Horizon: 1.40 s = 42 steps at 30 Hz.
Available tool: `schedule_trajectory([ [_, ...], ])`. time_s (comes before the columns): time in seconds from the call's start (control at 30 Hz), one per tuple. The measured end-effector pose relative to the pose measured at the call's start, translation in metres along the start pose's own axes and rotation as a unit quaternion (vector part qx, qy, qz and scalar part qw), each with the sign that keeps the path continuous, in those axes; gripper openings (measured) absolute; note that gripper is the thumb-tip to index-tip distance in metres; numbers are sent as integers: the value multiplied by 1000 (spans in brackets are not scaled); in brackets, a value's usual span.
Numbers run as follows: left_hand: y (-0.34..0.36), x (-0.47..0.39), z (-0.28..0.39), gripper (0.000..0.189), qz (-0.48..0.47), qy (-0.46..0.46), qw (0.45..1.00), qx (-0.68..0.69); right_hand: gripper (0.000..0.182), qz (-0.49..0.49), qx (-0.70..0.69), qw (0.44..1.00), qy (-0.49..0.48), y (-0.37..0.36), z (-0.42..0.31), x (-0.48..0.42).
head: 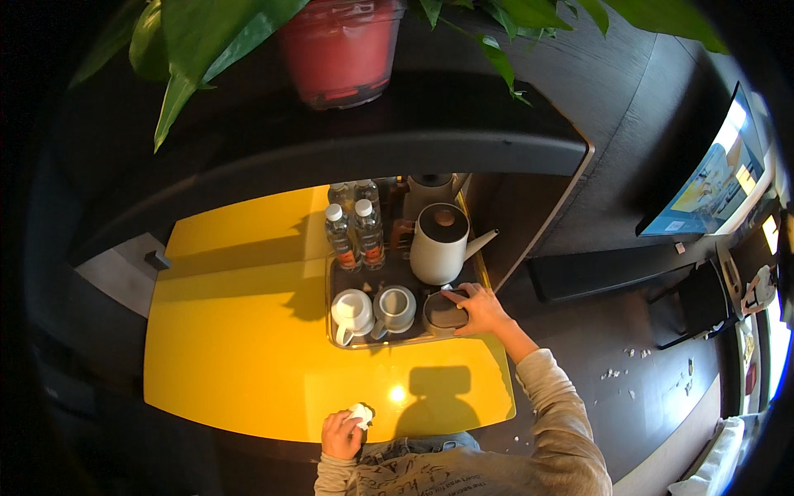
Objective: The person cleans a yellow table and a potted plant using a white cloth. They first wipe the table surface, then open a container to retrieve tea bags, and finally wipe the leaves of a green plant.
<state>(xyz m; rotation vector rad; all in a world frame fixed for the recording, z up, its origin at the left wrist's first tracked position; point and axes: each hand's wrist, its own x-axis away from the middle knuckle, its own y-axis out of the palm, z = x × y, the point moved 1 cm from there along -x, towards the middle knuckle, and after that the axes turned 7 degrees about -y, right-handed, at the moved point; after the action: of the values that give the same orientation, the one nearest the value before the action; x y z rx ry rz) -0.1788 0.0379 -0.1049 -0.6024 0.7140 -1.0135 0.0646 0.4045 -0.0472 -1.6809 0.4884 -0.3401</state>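
Observation:
My right hand [482,310] grips a round, lidded, dark-topped container [445,313] at the front right corner of a brown tray [397,341]. Left of that container stand a grey mug [395,308] and a white mug [352,312]. Behind them on the tray are a white kettle [439,248] with a wooden handle and two capped water bottles [340,239]. My left hand [340,434] holds a crumpled white tissue [360,415] at the front edge of the yellow tabletop [248,353].
A dark shelf [384,146] overhangs the back of the table and bears a red plant pot [341,53] with long leaves. At the right are a wall screen [713,180] and a black chair [688,304]. White scraps [611,374] lie on the dark floor.

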Motion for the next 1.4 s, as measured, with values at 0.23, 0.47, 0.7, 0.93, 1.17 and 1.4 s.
schedule_trajectory([
  [0.23, 1, 11, -5, 13, -9, -10, 1000, 5, 98, 39, -18, 998, 38, 6, 13, 1],
  [0.47, 6, 8, -8, 12, -3, 24, 1000, 1, 99, 63, -23, 998, 1, 14, 17, -11],
  [0.7, 1, 14, -6, 12, 8, 7, 1000, 6, 98, 43, -38, 998, 22, 11, 5, -19],
  [0.93, -1, 28, -12, 12, 24, -13, 1000, -3, 98, 34, -22, 998, 38, 13, 10, -10],
  [1.17, 1, 37, -11, 14, 29, -24, 999, -4, 99, 27, -18, 995, 94, 14, 9, -8],
  [1.4, -14, 31, -2, 13, 42, -3, 999, -1, 104, 28, 43, 992, 115, 6, -9, -7],
])
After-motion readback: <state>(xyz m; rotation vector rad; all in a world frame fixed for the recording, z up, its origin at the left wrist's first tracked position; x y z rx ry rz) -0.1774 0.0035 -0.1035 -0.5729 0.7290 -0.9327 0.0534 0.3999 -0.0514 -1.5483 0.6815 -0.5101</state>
